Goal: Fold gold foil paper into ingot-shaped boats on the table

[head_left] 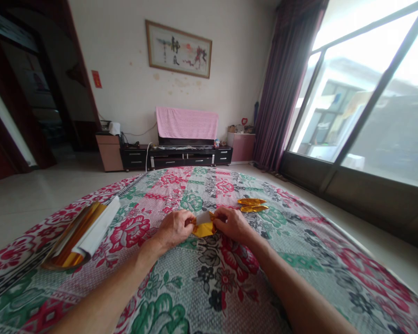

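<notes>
Between my two hands is a small piece of gold foil paper (205, 229), its shiny gold side outward and a pale side showing at the top. My left hand (177, 227) pinches its left end between thumb and fingers. At the opposite end, my right hand (231, 224) grips it the same way. Beyond the right hand, two folded gold foil pieces with pointed ends lie side by side, a farther one (252, 202) and a nearer one (254, 208). Off to the left lies a stack of curled gold and white paper sheets (81, 234).
A floral cloth (167, 301) in red, green and grey covers the round table under my hands. Past its far edge stand a low black cabinet (181, 160) and a screen draped with a pink cloth (187, 122). A large window (355, 93) is at the right.
</notes>
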Motion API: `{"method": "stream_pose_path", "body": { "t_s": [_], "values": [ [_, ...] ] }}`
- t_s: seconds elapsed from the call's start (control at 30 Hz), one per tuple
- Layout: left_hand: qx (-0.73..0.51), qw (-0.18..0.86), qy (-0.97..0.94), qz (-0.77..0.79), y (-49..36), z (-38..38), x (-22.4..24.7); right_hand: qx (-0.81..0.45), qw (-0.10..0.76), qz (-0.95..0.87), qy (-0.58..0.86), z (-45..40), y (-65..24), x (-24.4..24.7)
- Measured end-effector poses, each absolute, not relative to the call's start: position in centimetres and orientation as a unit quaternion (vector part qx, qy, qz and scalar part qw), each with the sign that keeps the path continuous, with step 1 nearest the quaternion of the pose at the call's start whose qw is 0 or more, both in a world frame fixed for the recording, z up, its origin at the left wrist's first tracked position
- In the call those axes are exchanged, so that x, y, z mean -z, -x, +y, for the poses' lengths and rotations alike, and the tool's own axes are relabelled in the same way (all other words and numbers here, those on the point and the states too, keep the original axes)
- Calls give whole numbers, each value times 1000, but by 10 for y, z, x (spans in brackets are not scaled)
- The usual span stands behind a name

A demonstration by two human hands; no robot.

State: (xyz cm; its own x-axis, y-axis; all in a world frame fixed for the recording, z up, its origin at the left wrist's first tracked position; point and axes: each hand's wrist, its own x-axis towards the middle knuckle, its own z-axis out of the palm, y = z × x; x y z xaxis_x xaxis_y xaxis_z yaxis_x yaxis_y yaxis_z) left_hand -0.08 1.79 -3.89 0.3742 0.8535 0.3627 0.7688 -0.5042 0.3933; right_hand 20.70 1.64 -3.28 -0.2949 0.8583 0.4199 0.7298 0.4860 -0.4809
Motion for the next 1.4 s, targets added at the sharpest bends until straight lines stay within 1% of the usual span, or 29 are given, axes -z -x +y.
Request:
{"method": "stream_pose_path", "body": {
  "t_s": [0.17,0.33,0.6,0.73,1.07,1.4],
  "values": [
    [-285,69,-832,471,1,19,42,-102,311,-814,480,19,-209,35],
    [-305,68,-830,462,0,18,43,-55,315,-833,452,19,-210,35],
    [-305,67,-838,447,1,16,41,-35,282,-844,455,16,-213,34],
    [-291,60,-848,439,1,17,41,-30,288,-846,447,17,-215,36],
    [-240,1,-892,383,4,10,37,-38,295,-863,409,17,-220,40],
    [-202,-14,-917,343,6,8,33,-31,310,-874,372,15,-228,43]
  ]
}}
